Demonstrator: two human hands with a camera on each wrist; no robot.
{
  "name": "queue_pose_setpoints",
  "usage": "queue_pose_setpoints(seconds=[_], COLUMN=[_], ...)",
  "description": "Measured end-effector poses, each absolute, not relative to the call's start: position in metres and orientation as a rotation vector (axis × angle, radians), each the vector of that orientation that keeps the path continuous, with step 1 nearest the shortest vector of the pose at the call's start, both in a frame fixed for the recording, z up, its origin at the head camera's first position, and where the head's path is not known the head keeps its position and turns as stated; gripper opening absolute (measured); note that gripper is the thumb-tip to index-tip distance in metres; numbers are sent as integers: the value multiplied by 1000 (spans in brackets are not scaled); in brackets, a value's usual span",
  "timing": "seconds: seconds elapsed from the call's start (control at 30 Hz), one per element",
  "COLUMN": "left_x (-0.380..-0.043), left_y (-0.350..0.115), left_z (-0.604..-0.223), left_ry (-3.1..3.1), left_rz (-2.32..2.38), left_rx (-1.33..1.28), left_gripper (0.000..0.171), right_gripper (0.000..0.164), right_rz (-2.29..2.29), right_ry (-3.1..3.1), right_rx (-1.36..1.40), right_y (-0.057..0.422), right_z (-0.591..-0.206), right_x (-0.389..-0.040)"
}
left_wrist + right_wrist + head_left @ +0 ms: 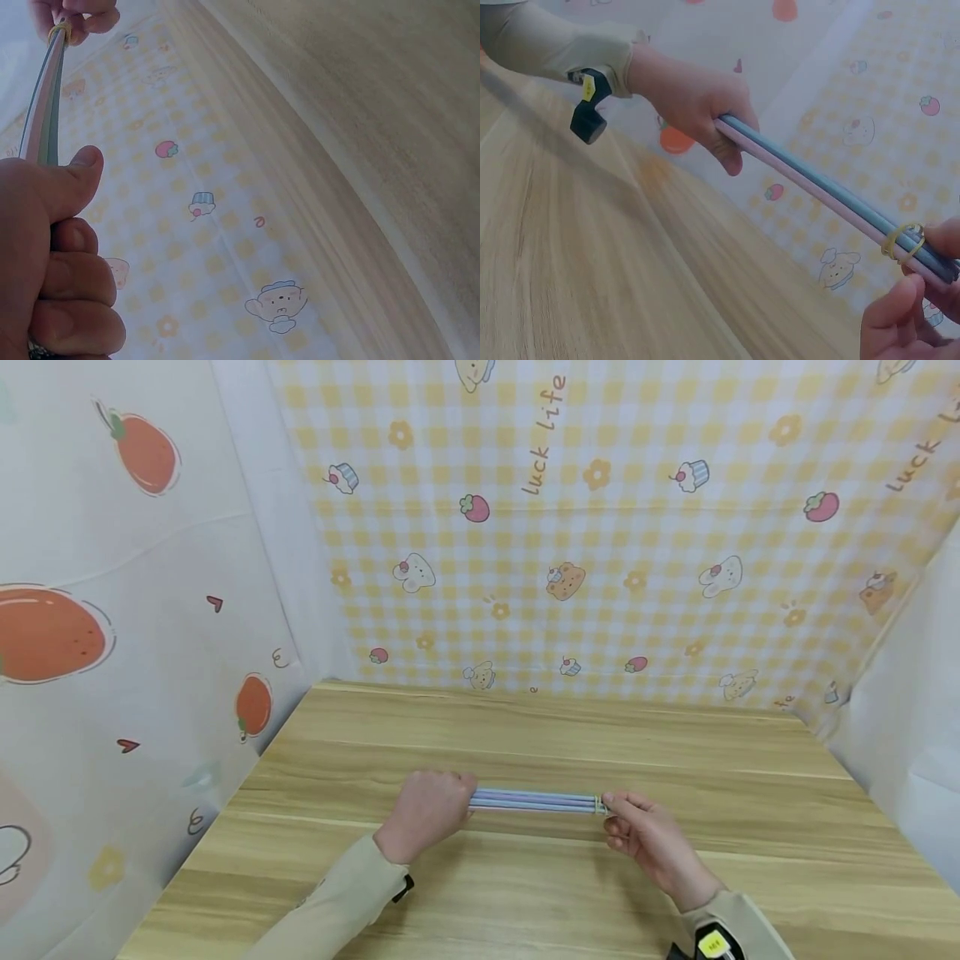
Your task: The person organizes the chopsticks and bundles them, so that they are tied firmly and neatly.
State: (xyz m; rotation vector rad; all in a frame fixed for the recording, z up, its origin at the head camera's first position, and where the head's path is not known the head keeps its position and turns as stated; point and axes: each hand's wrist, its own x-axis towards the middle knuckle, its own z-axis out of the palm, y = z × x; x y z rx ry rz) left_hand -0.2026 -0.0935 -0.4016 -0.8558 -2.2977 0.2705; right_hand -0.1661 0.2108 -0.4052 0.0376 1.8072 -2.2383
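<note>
A bundle of slender pastel sticks, blue, lilac and pink, is held level above the wooden table. My left hand grips its left end in a fist, the thumb lying along the sticks in the left wrist view. Around the other end runs a yellow rubber band, looped more than once. The fingertips and thumb of my right hand pinch the bundle right beside the band. Dark stick ends show between the right fingers in the right wrist view, while the left ends are hidden inside the fist.
The wood-grain table stretches beneath both hands. A yellow checked cloth with cartoon prints hangs at its back edge. A white sheet with fruit prints covers the left side, and a plain white one the right.
</note>
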Motion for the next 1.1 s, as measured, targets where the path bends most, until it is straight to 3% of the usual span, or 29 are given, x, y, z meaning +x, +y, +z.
queue_pose_setpoints(seconds=[0.17, 0.33, 0.57, 0.67, 1.1], left_x=[-203, -203, -205, -206, -204], left_y=[-93, -94, -94, -94, -92], left_z=[-402, -401, -400, -401, -397], left_ry=[-2315, -2320, -2300, -2292, -2303], left_rz=[264, 252, 247, 243, 227], left_rx=[-861, -859, -852, -852, -859], left_gripper=[39, 40, 41, 41, 41], right_gripper=[14, 35, 32, 32, 33], right_rz=[-2183, -1896, -1129, -990, -954], right_ry=[1914, 2359, 3121, 3213, 3235], right_rx=[7, -71, -798, -983, -1153], right_y=[212, 217, 222, 222, 217], right_z=[-403, -397, -399, -401, -399], right_x=[-166, -166, -165, -166, -166])
